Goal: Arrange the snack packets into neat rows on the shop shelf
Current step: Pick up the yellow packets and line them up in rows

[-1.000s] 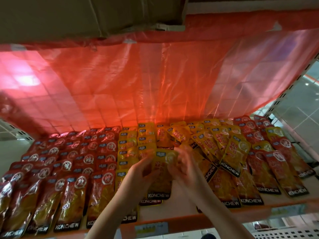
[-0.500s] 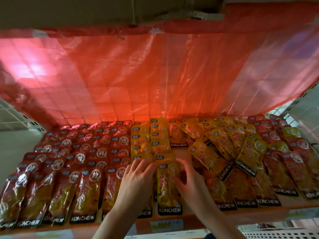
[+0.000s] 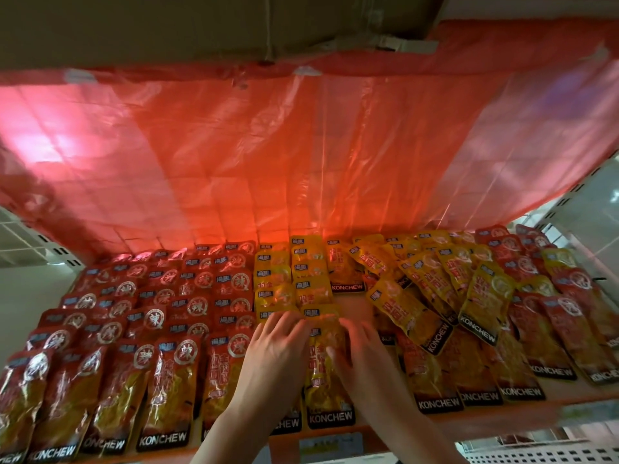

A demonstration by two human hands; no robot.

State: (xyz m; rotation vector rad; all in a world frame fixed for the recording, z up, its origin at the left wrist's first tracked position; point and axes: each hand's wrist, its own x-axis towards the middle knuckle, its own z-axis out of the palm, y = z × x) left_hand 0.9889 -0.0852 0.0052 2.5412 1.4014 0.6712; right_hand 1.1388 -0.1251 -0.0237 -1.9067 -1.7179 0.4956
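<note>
Pressing down on one yellow packet [image 3: 326, 370], both hands sat at the front of the shelf [image 3: 502, 417]. Left hand [image 3: 273, 353] lay flat with fingers straight, on the packet's left edge and over the neighbouring yellow column [image 3: 273, 286]. Right hand [image 3: 360, 360] lay on the packet's right edge, fingers spread and mostly straight; neither hand was curled around it. Hands close together, packet showing between them.

Change from a second before: the packet had been held up off the shelf, pinched between both hands. Half a second before, it was already lowered into the front slot with the hands flanking it. By this moment it lay flat, KONCHEW band toward the shelf lip, in line with the short yellow row [image 3: 310, 272] behind it. Judgement: placement done, hands just squaring it up.

Left of that packet, the red packets [image 3: 140, 333] ran in tidy overlapping rows. Right of it, a bare patch of shelf, then a loose pile of yellow packets [image 3: 432, 296] lying at angles, with more red ones [image 3: 562, 316] beyond them, partly fanned. Behind everything hung a red plastic sheet [image 3: 268, 155].

Meaning for the task: one more yellow column nearly filled; the skewed pile to the right of the placed packet looked like the bulk of remaining work. Next move would probably call for a pick from there.
</note>
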